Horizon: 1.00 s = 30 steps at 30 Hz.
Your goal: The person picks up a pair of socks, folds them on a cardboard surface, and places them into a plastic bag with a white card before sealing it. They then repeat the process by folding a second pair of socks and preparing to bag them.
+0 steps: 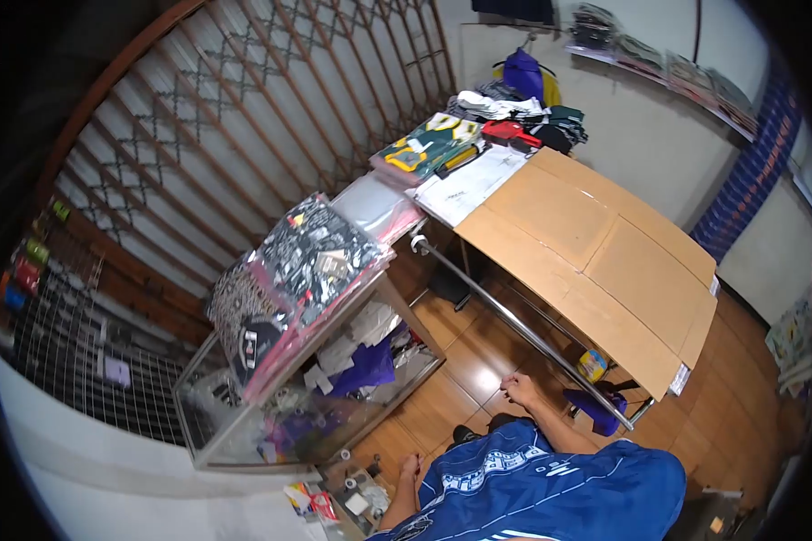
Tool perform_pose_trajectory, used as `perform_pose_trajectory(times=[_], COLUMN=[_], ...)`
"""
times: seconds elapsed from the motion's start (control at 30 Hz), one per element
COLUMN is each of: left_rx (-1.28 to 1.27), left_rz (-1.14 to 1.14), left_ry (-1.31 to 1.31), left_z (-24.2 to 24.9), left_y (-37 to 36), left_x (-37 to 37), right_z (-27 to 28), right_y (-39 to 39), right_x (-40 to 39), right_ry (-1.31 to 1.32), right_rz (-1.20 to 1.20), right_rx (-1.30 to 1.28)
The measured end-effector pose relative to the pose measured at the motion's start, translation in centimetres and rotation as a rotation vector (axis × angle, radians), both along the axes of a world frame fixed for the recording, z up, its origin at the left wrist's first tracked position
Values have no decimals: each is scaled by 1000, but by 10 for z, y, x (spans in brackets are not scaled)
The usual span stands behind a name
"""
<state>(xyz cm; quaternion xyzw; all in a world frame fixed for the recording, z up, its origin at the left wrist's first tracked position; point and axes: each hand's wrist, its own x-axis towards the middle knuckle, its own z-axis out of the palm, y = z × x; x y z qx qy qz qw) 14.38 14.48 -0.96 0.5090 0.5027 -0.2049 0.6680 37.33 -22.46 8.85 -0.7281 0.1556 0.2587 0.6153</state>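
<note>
My right hand [519,389] hangs over the wooden floor [465,361] with its fingers curled and nothing in it, close to a slanting metal rail [514,325] at the table's edge. My left hand [410,466] is lower down by my blue printed shirt [550,482]. It is also curled and holds nothing, just above some small cluttered items [352,496] on the floor. A glass display case [271,424] stands to the left of both hands, with packaged patterned garments [302,261] stacked on top.
A table covered in flat cardboard [604,261] fills the right, with folded clothes [478,126] piled at its far end. Beneath it sit a yellow tin [592,363] and a purple cloth [595,406]. A wooden lattice gate [271,99] and a wire grid panel [72,361] stand to the left.
</note>
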Motion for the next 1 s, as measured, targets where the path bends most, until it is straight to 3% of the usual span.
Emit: perform_pose_trajectory(times=[0.07, 0.13, 0.23, 0.3, 0.37, 0.5, 0.57, 0.8, 0.9, 1.0], left_rx=[310, 326, 360, 427, 321, 168, 153, 123, 111, -16], left_rz=[-234, -397, -317, -365, -398, -436, -480, -534, -578, -609], left_ry=[-44, -209, -444, -576, -679, -930, -917, -1104, -1128, -1164], left_z=[6, 2, 9, 40, 83, 126, 176, 272, 306, 318], left_y=[20, 38, 24, 0, -33, -93, -121, -197, -227, -261], left_x=[51, 106, 184, 227, 273, 350, 382, 495, 543, 604], right_z=[3, 33, 77, 109, 148, 197, 214, 191, 177, 164], right_y=[0, 5, 7, 2, -6, -39, -58, -103, -102, -98], right_x=[7, 19, 43, 64, 88, 146, 177, 264, 288, 296], right_ry=[-96, -182, -288, -406, -516, -748, -774, -539, -365, -372], right_rz=[-132, -220, -355, -412, -502, -599, -608, -406, -373, -345], right_rx=[77, 73, 130, 134, 101, -273, -481, -1065, -1039, -1150])
